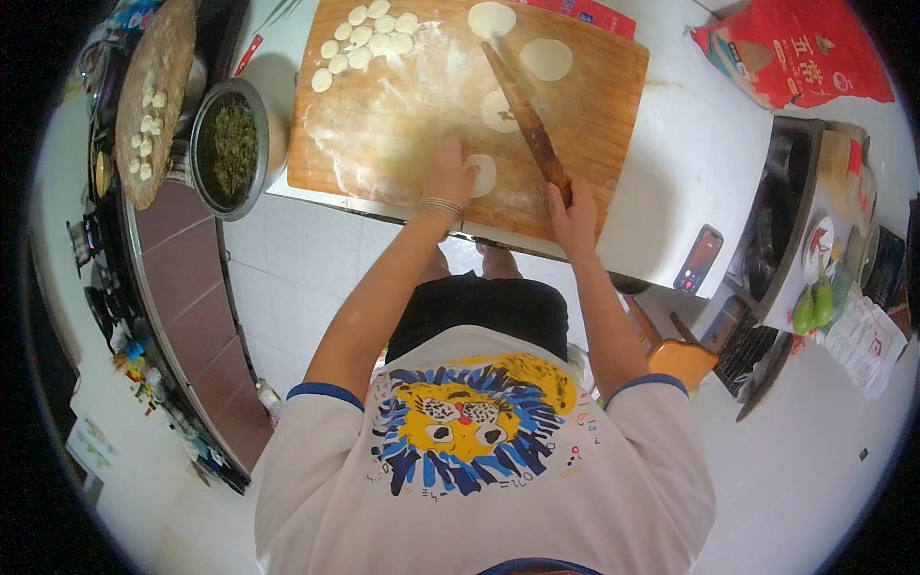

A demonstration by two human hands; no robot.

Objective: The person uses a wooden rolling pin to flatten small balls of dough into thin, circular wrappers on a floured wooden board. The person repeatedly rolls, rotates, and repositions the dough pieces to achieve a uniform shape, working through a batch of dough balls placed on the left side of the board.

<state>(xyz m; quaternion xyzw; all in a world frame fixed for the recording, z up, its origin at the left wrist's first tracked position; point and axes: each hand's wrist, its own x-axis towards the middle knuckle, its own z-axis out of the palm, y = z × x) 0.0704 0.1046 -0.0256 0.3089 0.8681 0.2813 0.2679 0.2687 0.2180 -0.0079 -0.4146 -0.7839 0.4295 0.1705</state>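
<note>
My right hand (573, 218) is closed round the near end of a wooden rolling pin (525, 120), which slants up and to the left above the board. Flat on the floured wooden board (383, 125), at its near side, lies a round dough wrapper (483, 176). My left hand (448, 180) rests at that wrapper's left edge, its thumb on the dough and apart from the somewhat blurred fingers. Another wrapper (498, 112) is partly covered by the pin. Farther back are two more wrappers, one at the top (492, 19) and one to the right (546, 59).
Several small dough pieces (360, 35) sit at the board's far left. Left of it stands a metal bowl of chopped greens (233, 153), beside a woven tray (158, 91) with dough pieces. A red bag (795, 53) and a phone (700, 259) lie to the right.
</note>
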